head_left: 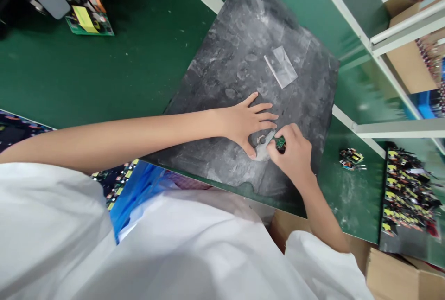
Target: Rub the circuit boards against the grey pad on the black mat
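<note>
My left hand [247, 123] is open, palm down with its fingers spread, over a worn black mat [239, 59]. Close to its right, my right hand [294, 154] is closed, thumb and fingers pinched round a small green circuit board [280, 142], most of which the fingers hide. A flat grey piece [267, 141] shows between the two hands, near the right fingertips; whether it is joined to the board I cannot tell. Farther up the mat, beyond my hands, lies a small clear plastic piece [281, 67].
Circuit boards with yellow parts [86, 17] sit at the upper left of the green table [139, 68]. To the right are a small cluster of parts [352, 158] and a dark tray of assembled boards [405, 193]. A white frame [399, 129] and cardboard boxes [392, 272] stand beyond.
</note>
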`<control>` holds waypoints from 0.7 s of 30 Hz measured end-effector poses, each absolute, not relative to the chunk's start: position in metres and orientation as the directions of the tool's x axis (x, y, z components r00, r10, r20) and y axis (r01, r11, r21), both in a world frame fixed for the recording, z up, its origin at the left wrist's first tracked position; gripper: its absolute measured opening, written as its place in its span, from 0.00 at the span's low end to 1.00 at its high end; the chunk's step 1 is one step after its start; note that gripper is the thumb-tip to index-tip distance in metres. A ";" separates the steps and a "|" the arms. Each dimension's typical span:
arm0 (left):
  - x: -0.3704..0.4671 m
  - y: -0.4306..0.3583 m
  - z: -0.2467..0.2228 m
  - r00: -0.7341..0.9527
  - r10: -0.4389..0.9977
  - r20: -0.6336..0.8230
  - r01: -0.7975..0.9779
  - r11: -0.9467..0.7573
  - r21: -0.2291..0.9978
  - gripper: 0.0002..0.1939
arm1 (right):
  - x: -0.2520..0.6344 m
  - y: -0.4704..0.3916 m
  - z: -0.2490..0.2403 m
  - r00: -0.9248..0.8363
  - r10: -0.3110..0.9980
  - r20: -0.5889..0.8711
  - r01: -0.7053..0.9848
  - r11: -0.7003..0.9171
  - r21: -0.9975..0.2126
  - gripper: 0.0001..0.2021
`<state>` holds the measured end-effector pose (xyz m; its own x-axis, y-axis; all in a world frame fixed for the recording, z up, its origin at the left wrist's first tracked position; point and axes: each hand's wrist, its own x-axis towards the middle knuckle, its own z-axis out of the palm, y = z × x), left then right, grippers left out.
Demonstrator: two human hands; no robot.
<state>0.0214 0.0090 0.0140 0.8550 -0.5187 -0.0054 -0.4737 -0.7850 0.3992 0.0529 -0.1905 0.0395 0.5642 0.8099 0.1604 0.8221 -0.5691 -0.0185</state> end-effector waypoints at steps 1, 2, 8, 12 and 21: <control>0.021 0.009 0.014 0.855 -0.518 -0.001 -0.475 -0.783 0.402 0.46 | 0.053 -0.190 0.040 0.568 0.807 0.161 0.819 -0.574 -0.012 0.04; 0.021 0.009 0.014 0.855 -0.518 0.005 -0.476 -0.781 0.404 0.46 | 0.051 -0.191 0.040 0.549 0.823 0.148 0.832 -0.555 -0.004 0.05; 0.020 0.009 0.013 0.857 -0.514 0.025 -0.478 -0.777 0.410 0.45 | 0.042 -0.191 0.041 0.449 0.889 0.091 0.892 -0.452 0.005 0.05; 0.021 0.009 0.014 0.854 -0.519 0.022 -0.480 -0.773 0.415 0.46 | 0.053 -0.187 0.042 0.573 0.805 0.154 0.814 -0.580 0.003 0.05; 0.021 0.009 0.013 0.857 -0.514 0.037 -0.475 -0.760 0.444 0.45 | 0.046 -0.190 0.041 0.543 0.830 0.124 0.836 -0.548 0.003 0.05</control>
